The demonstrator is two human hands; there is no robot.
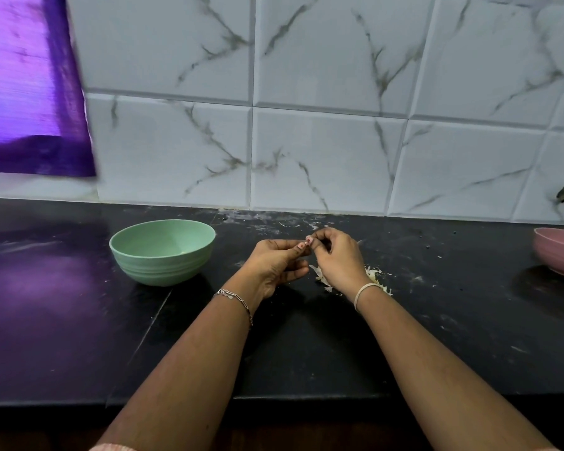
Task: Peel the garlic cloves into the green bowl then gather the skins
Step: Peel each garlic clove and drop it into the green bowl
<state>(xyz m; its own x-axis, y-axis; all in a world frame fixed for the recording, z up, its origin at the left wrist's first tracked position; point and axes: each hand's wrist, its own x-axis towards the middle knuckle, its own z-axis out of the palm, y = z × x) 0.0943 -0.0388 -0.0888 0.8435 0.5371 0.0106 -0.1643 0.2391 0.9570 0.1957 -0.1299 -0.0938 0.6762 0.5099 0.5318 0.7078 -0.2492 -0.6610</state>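
Above the black counter [306, 353], left hand [274, 265] and right hand [336, 255] met fingertip to fingertip, both pinching something small and hidden, likely a garlic clove, while the green bowl [158, 268] stood to their left, nearer the left hand, and loose skins [321, 276] lay under the right hand.

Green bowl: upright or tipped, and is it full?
The green bowl stands upright on the counter, opening up. Not full: its inner wall shows bare. Its bottom is hidden; empty or not, cannot tell.
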